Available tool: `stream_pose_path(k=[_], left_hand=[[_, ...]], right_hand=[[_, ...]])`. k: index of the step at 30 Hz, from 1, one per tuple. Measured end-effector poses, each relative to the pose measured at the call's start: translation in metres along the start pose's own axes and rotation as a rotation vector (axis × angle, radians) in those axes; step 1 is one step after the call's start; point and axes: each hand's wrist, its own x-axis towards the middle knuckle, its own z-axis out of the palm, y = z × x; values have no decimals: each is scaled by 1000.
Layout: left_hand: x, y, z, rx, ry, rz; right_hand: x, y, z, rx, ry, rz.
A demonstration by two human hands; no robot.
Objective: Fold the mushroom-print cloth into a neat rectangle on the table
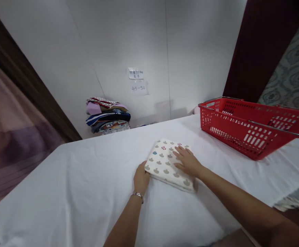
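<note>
— Where is the folded cloth (165, 161) lying?
— It is lying mid-way across the white table (87, 178), well apart from the red basket (252, 128) on the right.
— And the hands?
— The right hand (188, 162) is resting flat on top, fingers spread. The left hand (141, 178) is touching the near left corner, its fingers curling, perhaps gripping the edge; I cannot tell.

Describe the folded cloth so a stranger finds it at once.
On the table, left of the red basket, a folded cloth lies touched by the left hand and right hand. Unlike the colourful pile by the wall, it is cream with grey prints.
</note>
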Motion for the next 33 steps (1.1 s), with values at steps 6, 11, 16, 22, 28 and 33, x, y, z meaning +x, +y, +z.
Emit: stream_pose_path(k=[6,11,16,22,28,33], left_hand=[[7,-10,-7,123,-25,-89],[13,-12,-17,-14,-92,-123],[-8,53,-9,-11,84,98],[-41,132,47,175,-180,377],[-33,127,63,286,-282,195],[-27,122,58,196,-296,139]], right_hand=[[-27,14,36,99,-40,92],[-36,44,24,506,204,183],[-27,86,19,596,338,619],[-5,89,18,616,263,632],[3,89,14,732,137,582],[7,93,10,880,39,588]])
